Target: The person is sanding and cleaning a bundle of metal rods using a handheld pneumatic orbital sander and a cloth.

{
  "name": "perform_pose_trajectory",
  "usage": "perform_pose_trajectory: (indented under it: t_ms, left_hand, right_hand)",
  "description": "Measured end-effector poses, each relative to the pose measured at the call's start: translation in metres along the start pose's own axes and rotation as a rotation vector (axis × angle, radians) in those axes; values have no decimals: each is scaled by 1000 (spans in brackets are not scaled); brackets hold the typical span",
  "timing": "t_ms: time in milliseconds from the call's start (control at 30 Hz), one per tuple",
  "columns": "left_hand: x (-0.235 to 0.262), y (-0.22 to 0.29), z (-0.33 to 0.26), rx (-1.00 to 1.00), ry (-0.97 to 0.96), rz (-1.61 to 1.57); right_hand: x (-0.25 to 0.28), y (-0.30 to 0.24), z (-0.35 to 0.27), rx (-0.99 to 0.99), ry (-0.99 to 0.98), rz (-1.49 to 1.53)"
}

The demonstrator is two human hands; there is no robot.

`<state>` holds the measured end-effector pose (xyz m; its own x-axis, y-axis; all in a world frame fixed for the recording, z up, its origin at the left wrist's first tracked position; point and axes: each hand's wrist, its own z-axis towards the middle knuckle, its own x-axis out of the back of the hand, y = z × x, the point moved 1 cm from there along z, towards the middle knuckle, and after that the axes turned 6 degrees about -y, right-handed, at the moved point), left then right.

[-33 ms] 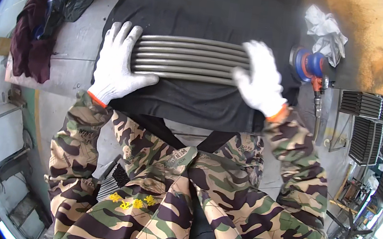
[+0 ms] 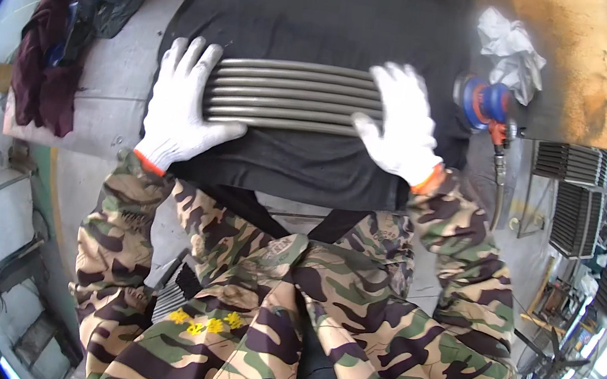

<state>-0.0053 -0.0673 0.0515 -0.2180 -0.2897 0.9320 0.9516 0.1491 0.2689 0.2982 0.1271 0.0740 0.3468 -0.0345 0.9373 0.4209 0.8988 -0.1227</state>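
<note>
A ribbed grey metal panel (image 2: 293,96), made of parallel rounded bars, lies flat on a black mat (image 2: 326,16) that covers the workbench, just above the middle of the view. The left hand (image 2: 180,104), in a white knit glove, lies on the panel's left end at about nine o'clock from its centre, fingers spread and flat, the thumb hooked along the near edge. The right hand (image 2: 404,126), gloved the same way, presses palm-down on the right end at three o'clock, fingers splayed, not curled around anything. The two hands sit well apart, one on each end. At two o'clock from the panel, a blue orbital sander (image 2: 483,104) rests by the mat's edge, with a crumpled white rag (image 2: 513,52) just beyond it. Dark cloths (image 2: 50,72) are heaped at ten o'clock.
</note>
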Motion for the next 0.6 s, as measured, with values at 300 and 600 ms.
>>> perform_pose_trajectory:
  t_ms: [300,600]
  left_hand:
    - [0,5,-3,-76,33,0]
    - [-2,-9,-11,-45,25,-13]
  right_hand:
    - [20,23,0,-9,-186,323]
    - [154,207,21,-495,220,41]
